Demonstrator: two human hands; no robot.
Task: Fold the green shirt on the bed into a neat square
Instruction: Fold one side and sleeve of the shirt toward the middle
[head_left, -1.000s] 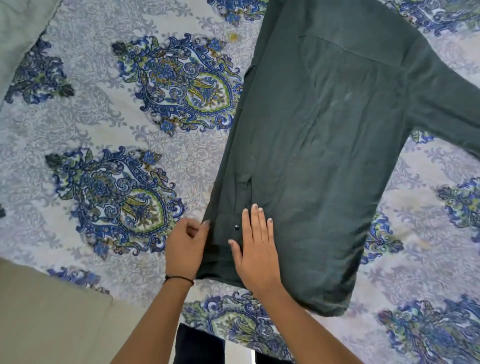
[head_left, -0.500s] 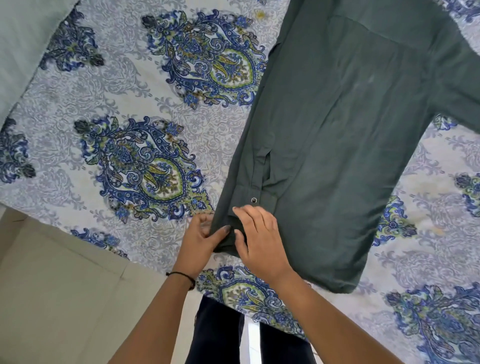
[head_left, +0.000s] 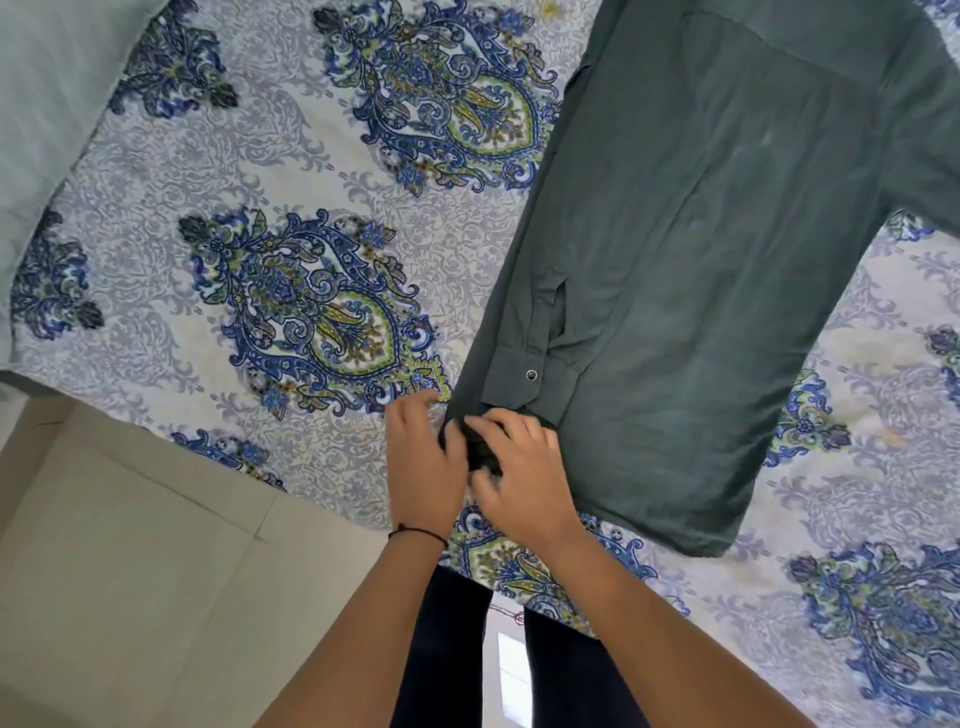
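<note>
The dark green shirt (head_left: 701, 291) lies flat on the bed, back side up, collar end far and hem near me. Its left sleeve is folded in along the left side, the buttoned cuff (head_left: 530, 371) resting near the hem. The other sleeve runs off the frame at the right. My left hand (head_left: 423, 467) and my right hand (head_left: 519, 467) meet at the shirt's near left corner, both pinching bunched green fabric just below the cuff. Part of that corner is hidden under my fingers.
The bedsheet (head_left: 311, 322) is pale with blue and green paisley medallions. The bed's near edge runs diagonally from left to lower right, with beige floor tiles (head_left: 130, 571) below it. A pale pillow or blanket (head_left: 47, 104) sits at the top left. My dark trouser legs show beneath my arms.
My right hand went from lying flat on the hem to gripping the near left corner with my left hand. The fabric there has bunched up. The view shifted back toward the bed edge.
</note>
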